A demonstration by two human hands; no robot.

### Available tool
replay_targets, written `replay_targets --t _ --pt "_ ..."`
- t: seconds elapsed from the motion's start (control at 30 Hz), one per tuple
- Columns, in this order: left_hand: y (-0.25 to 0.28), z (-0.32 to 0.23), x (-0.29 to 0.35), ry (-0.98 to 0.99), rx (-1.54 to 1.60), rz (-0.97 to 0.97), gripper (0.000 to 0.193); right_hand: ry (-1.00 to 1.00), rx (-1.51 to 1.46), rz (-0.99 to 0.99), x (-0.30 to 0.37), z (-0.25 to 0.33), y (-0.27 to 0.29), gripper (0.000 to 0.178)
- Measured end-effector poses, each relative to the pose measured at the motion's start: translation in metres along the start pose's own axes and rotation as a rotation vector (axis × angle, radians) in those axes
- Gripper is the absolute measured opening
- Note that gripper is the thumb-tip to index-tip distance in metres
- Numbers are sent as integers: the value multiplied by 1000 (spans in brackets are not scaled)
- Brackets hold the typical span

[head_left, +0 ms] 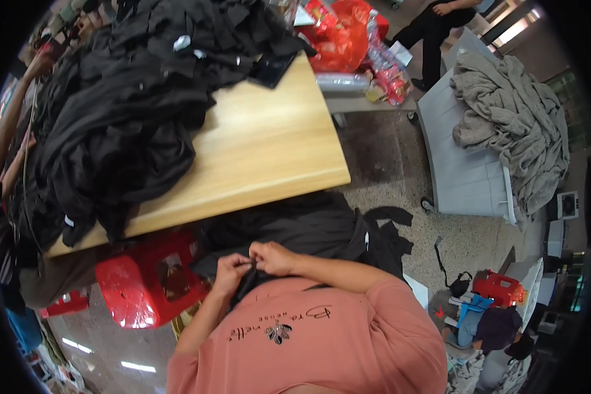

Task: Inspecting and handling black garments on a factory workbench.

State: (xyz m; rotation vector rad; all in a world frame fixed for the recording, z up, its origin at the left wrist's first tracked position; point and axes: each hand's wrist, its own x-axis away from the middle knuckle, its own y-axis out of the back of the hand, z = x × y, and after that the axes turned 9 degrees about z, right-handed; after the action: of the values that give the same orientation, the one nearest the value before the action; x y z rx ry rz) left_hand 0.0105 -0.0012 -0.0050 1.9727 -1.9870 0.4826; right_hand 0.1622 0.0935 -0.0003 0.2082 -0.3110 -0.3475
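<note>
Black cloth (302,230) lies between you and the near edge of the wooden bench (276,125), right of a red stool (128,285); your left hand (230,273) and right hand (274,259), close together, each pinch a bit of it between closed fingertips.

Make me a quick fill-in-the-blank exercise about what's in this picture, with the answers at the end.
1. The left hand and right hand pinch cloth coloured ____.
2. The large plastic stool is coloured ____.
3. Of the two hands, the one nearer the stool is the ____.
4. In the picture, the wheeled bin stands to the ____ of the wooden table.

Missing words: black; red; left; right.
</note>
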Motion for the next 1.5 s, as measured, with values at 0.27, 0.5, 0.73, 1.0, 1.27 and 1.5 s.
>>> replay_targets --t 0.27,0.5,0.73,1.0,1.27,1.5 --pt "-6 -3 1 -132 -235 -136 5 35 221 -108 5 -3 -5 11" --pt "-32 -8 -13 -484 -639 -481 12 40 307 -261 6 8 -1 13" --pt "-13 -13 -20 -554 -716 -348 10 60 408 -330 11 5 8 9" --pt "35 1 -9 -41 -166 4 9 -87 542 -236 6 -8 9 12" --pt "43 7 -4 151 396 115 9 -157 641 -180 2 -11 7 13" --pt "41 11 -13 135 569 122 8 -145 680 -143 -1 -4 6 10"
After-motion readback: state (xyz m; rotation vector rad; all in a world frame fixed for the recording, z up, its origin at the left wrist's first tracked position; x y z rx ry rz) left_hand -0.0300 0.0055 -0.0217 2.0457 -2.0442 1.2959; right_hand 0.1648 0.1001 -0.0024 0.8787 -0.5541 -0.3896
